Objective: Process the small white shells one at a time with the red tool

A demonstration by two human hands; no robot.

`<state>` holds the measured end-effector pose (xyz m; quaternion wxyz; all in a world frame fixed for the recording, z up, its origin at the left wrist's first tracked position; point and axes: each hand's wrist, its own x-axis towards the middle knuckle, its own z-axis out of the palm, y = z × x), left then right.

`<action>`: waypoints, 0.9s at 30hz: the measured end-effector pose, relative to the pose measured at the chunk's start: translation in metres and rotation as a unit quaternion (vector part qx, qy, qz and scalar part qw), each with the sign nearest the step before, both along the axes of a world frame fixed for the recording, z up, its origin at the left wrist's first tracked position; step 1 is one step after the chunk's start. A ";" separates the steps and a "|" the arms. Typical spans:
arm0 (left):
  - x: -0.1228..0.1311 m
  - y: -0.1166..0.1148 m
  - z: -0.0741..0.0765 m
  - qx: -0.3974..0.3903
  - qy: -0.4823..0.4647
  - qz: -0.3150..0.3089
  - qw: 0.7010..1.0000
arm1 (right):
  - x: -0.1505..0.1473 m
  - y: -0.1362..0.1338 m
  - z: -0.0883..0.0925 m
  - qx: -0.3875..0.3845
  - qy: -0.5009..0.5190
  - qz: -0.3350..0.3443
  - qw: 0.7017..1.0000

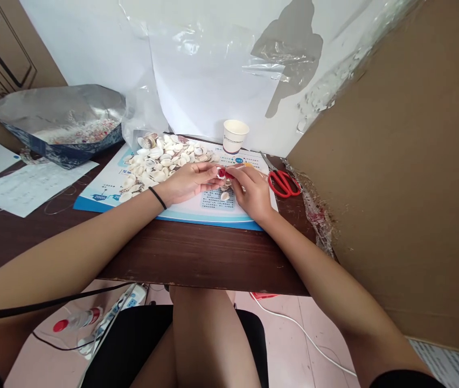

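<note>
Over the printed sheet (160,213), my left hand (191,182) pinches a small white shell (219,173) between thumb and fingers. My right hand (251,188) meets it from the other side, its thumb and forefinger closed on a small red piece (228,175) at the shell. What exactly the red piece is, I cannot make out. Just below the fingertips, a few shells (224,196) lie on the sheet. A spread pile of white and tan shells (165,160) covers its left and back part. Red-handled scissors (284,184) rest to the right of my right hand.
A paper cup (235,137) stands at the back of the desk (213,253). On the left, an open bag (63,143) holds small pale and coloured bits, near a white paper (31,188). Cardboard (407,161) walls the right side. Beneath are a bottle (78,319) and a power strip (126,302).
</note>
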<state>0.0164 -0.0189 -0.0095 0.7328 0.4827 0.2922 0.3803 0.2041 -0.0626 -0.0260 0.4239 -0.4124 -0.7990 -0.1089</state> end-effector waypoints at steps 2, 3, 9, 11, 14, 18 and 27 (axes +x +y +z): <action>0.000 0.001 -0.001 -0.003 -0.001 0.012 1.000 | 0.001 0.001 -0.002 -0.003 0.002 -0.015 1.000; 0.000 0.001 -0.002 -0.004 -0.005 0.020 1.000 | 0.002 0.002 -0.002 -0.004 0.005 -0.032 0.999; 0.000 0.002 -0.004 0.001 -0.010 0.029 1.000 | 0.005 0.003 0.000 -0.012 0.043 -0.072 0.996; 0.000 0.000 -0.002 -0.009 -0.013 0.028 0.999 | 0.002 0.001 0.000 -0.007 0.030 -0.033 0.999; 0.001 -0.002 0.001 -0.021 -0.016 0.028 0.999 | -0.004 -0.001 -0.002 -0.009 0.010 -0.028 1.000; 0.001 -0.001 0.000 -0.020 -0.024 0.040 0.999 | -0.004 -0.001 -0.003 -0.013 0.034 -0.098 0.994; -0.001 -0.002 0.001 -0.009 -0.002 0.023 1.000 | -0.002 0.002 -0.003 -0.004 0.010 -0.018 1.000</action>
